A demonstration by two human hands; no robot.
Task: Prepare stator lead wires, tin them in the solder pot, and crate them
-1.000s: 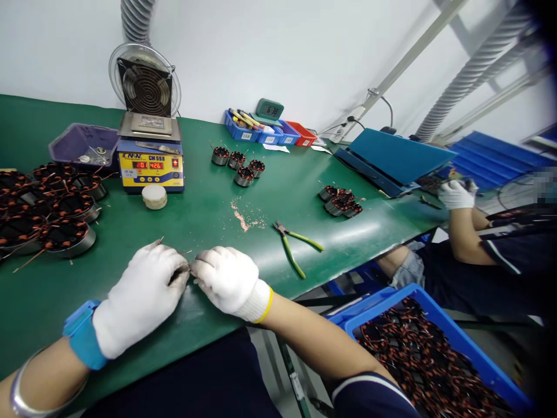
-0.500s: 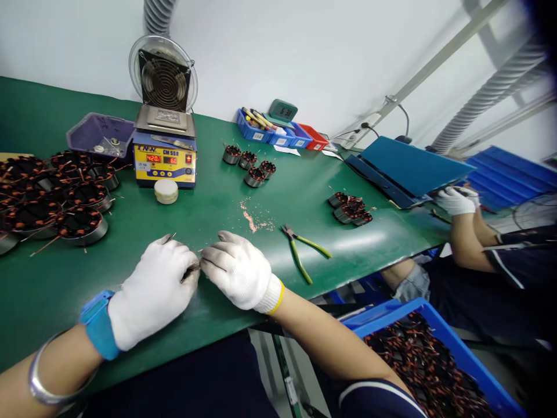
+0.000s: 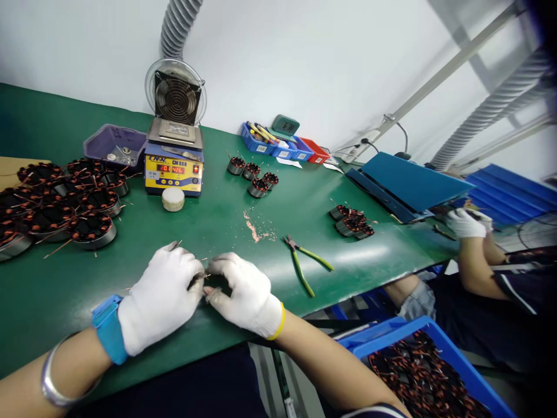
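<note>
My left hand, in a white knitted glove, is closed in a curl around a wound motor stator. The glove hides nearly all of it, and only thin copper wire ends stick out by the fingers. My right hand, gloved too, faces it with thumb and forefinger apart, their tips close to those wire ends. Further right, cutting pliers with green handles lie spread on the green table. Copper wire clippings are scattered beyond my hands.
Wound stators crowd the left, with smaller groups at the back and right. A solder pot stands behind a round white tin. A blue crate of stators sits lower right. A co-worker's gloved hands work far right.
My right thumb and forefinger have parted, where the fingers were closed together before. The whole scene has shifted slightly down as my head moved. The left hand keeps its hold.
</note>
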